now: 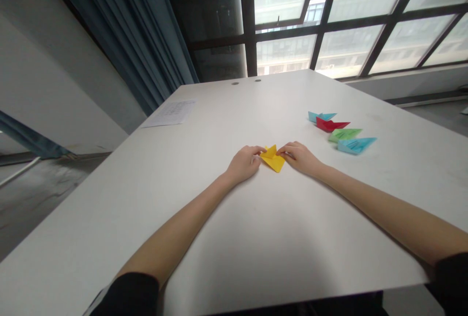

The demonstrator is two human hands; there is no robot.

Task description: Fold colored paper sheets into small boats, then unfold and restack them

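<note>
1. 1 folded piece of yellow paper (pixel 275 162) is at the middle of the white worktop (pixel 234 238); its far part rises to a peak, and its near flap ends in a corner towards the person.
2. Left grip (pixel 244 164): closed, pinching the paper's left side.
3. Right grip (pixel 300 158): closed too, thumb and fingertips pinching the right side.
4. 4 pointed paper boats stand grouped to the right, beyond the right grip: far blue boat (pixel 312 117), red boat (pixel 331 125), green boat (pixel 344 134) and near blue boat (pixel 357 146). Darker streaks cross the last 2; whether creases or ink, I cannot tell.
5. 1 white sheet (pixel 171 113) lies flat at the worktop's left edge, bearing rows of writing too small to read.
6. 2 round grey discs (pixel 235 83) sit near the far edge of the smooth worktop.
7. 1 blue curtain (pixel 135 28) hangs in deep pleats beside a dark-framed window (pixel 250 28).
</note>
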